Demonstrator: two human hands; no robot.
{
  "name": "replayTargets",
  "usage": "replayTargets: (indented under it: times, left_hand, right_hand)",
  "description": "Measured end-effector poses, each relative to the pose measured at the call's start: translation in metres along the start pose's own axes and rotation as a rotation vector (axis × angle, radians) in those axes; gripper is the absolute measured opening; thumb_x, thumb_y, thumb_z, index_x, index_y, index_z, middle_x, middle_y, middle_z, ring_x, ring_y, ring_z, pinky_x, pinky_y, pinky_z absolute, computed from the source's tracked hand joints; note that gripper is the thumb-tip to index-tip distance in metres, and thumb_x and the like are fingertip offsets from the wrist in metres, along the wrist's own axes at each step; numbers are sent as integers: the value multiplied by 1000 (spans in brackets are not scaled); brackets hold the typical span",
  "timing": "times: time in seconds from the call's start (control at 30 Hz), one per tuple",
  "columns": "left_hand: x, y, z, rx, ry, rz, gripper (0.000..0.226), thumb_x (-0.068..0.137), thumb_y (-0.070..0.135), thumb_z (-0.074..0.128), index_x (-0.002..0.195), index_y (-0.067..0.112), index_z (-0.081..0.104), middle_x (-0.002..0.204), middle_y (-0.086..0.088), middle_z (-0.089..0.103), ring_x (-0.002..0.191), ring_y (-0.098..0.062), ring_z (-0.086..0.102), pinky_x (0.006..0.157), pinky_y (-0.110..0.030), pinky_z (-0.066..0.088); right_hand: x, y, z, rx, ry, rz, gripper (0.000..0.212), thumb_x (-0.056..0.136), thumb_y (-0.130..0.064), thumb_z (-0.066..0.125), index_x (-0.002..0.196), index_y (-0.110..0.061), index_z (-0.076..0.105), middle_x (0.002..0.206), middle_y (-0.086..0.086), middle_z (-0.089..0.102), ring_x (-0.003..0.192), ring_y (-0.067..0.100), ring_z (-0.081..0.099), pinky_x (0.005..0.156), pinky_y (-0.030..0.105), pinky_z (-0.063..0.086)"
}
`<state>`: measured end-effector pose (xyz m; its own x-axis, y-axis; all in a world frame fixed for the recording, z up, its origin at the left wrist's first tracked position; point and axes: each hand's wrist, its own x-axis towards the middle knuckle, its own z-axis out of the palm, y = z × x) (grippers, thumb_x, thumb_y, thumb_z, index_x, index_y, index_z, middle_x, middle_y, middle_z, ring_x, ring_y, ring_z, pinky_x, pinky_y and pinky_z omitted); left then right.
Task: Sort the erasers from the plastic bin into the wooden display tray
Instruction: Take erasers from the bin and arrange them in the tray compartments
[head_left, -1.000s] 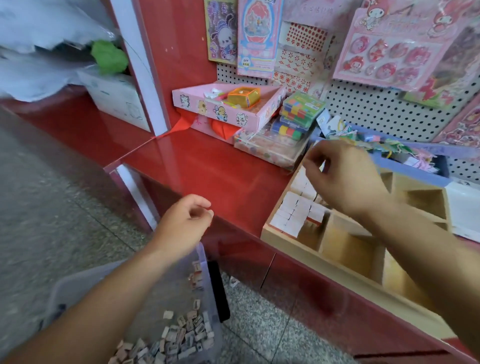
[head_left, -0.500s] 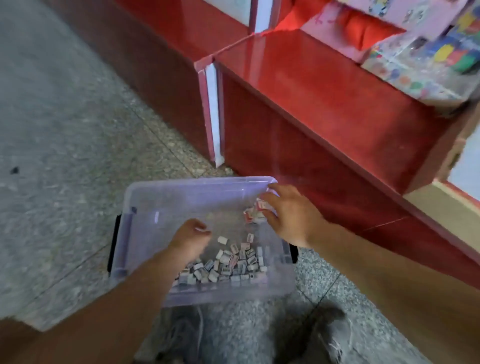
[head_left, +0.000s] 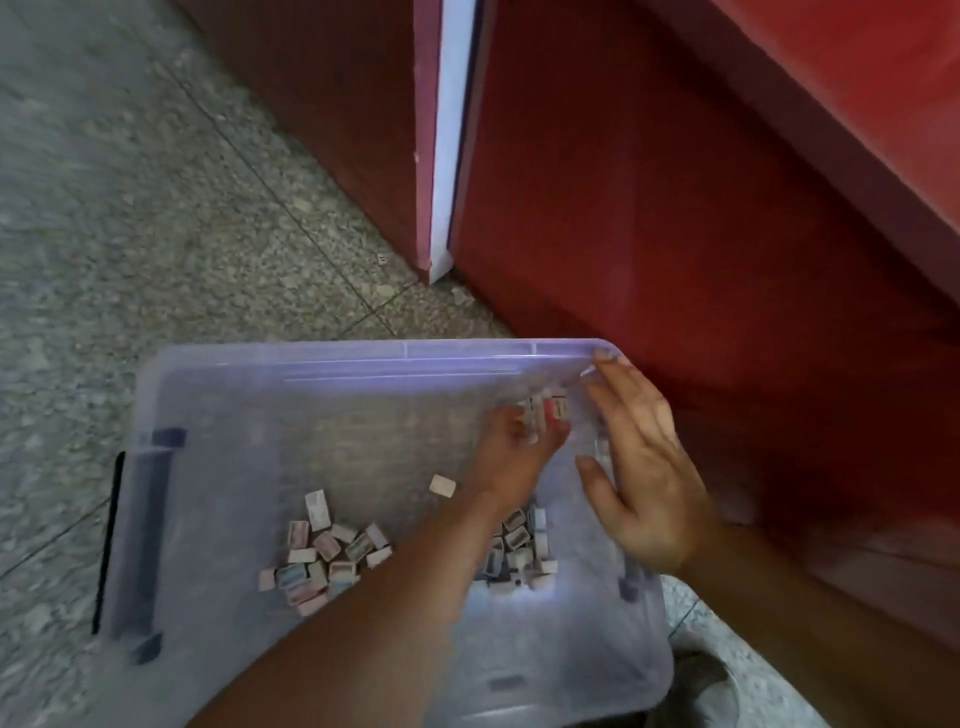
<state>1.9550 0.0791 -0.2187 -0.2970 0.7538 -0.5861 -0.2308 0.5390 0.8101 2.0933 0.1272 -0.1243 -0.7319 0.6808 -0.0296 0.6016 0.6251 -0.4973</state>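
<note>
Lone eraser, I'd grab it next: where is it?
Head view: the lone eraser lies inside the plastic bin, near its middle, beside the left hand, beyond the left pile.

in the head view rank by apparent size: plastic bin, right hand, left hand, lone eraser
1. plastic bin
2. right hand
3. left hand, lower in the bin, so unsure
4. lone eraser
</note>
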Motion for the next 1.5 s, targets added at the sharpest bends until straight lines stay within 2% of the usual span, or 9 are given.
replayTargets:
  times: [0.17,0.33,0.53,0.77,0.87,1.0,1.13,1.27,1.5]
  left_hand:
    - [23,-23,16,-31,63,16,56,80,69,74,112,24,71,100,3,76,96,-15,74,90,-50,58]
    - [30,-13,17,-111,93,-74,43,80,45,82,105,12,71,88,-2,76,83,-13,74,75,-31,55]
    - [35,-10,7,-196,-16,-122,52,70,47,84,110,15,75,99,-3,79,96,-18,75,94,-43,57]
    - [33,-11,13,-202,-29,-160,84,61,69,87,125,19,63,110,-5,75,101,-20,74,96,-50,57]
    - [25,-6,12,-249,-65,-180,62,77,57,82,128,32,56,114,0,72,103,-16,71,87,-41,59]
    - [17,-9,11,-300,-140,-154,31,89,45,76,116,44,62,117,0,72,108,-16,70,76,-32,59]
    - [13,-5,13,-332,-156,-153,38,91,40,75,126,34,63,120,-2,71,108,-14,70,75,-31,57]
    - [10,0,5,-332,-123,-154,35,90,35,77,123,31,65,101,3,74,98,-12,72,77,-32,58]
    - [-27,34,-22,-279,-81,-67,38,85,40,75,122,37,67,111,-2,76,100,-20,74,82,-43,61]
  right_hand:
    - [2,0,1,-3,34,-24,66,96,-29,46,153,2,33,166,14,22,155,33,15,126,44,17]
    - [1,1,2,3,33,3,67,94,-28,47,153,0,34,166,11,22,155,31,15,126,41,17]
    - [2,-1,2,10,27,20,66,92,-28,47,152,-3,39,166,8,22,155,30,16,125,43,19]
    - [2,-2,0,25,8,28,66,90,-28,47,154,-21,32,167,5,20,155,28,14,126,38,16]
    - [2,-2,1,27,5,49,64,90,-29,46,152,-16,39,167,3,20,155,26,14,126,34,15]
    - [1,-1,1,14,13,51,61,90,-29,47,148,-10,44,166,4,22,155,26,15,125,30,14]
    - [1,-1,1,18,10,52,61,90,-28,47,147,-8,46,166,3,21,155,26,14,125,30,15]
    - [0,-2,0,20,12,41,61,90,-28,47,147,-7,47,167,3,21,155,25,14,125,30,15]
    - [-2,1,0,22,-14,9,61,93,-32,51,148,-5,44,168,6,19,156,27,13,120,48,28]
